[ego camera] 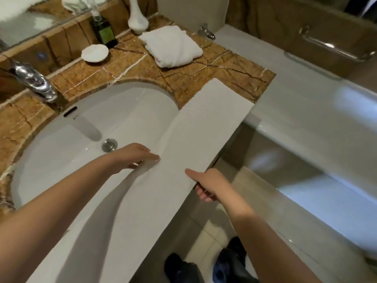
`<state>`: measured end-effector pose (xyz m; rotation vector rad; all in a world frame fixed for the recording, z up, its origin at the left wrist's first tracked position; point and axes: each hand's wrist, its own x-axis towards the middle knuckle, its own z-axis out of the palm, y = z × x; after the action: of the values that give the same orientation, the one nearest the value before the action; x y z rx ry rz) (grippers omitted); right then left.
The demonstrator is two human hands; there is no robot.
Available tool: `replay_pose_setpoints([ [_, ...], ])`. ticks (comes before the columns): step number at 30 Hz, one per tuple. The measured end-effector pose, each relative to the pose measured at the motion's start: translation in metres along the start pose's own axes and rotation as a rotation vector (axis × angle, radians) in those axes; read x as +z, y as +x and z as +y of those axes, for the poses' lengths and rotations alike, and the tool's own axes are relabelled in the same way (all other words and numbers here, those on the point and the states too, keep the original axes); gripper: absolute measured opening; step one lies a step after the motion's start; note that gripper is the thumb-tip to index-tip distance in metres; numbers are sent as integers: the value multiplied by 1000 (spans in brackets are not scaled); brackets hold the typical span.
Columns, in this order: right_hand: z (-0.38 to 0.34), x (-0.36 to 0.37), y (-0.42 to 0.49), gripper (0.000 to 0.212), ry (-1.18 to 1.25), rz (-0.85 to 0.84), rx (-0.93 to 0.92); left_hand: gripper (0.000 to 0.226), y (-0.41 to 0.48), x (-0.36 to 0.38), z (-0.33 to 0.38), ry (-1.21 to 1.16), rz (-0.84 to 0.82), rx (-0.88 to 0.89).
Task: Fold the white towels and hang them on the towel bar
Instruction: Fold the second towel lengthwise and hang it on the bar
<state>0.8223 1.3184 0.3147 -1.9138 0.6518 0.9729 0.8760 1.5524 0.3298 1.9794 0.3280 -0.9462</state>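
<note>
- A long white towel [195,144], folded into a narrow strip, lies diagonally between the person's two hands, running from the brown marble counter [214,64] beyond the fingertips down across the right side of the sink [71,152] towards the body.
- The left hand [132,156] is flat and open, palm down, with its fingers stretched out and the tips touching the strip's left edge over the basin; it grips nothing.
- The right hand [206,184] grips the strip's right edge where it overhangs the counter: the thumb lies on top, the fingers curl underneath.
- Well beyond both hands, a second white towel [171,45] sits loosely folded on the counter.
- Left of that towel stand a white vase [137,19], a dark green bottle [104,31] and a small white dish [94,53].
- Far left of the left hand is a chrome tap [34,80].
- To the right of the right hand, a white bathtub [306,103] runs alongside.
</note>
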Motion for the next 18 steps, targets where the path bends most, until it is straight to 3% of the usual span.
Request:
replay_pose_setpoints([
  [2,0,3,3,56,11,19,-26,38,3,-3,-5,-40,-9,1],
  [8,3,3,4,52,-8,31,-50,16,7,-14,-15,-153,-21,-20],
  [10,7,2,2,54,10,43,-65,22,5,-18,-14,-205,-56,-55],
  [18,8,-6,-23,36,388,73,-248,15,-15,-18,10,-268,-65,-11],
])
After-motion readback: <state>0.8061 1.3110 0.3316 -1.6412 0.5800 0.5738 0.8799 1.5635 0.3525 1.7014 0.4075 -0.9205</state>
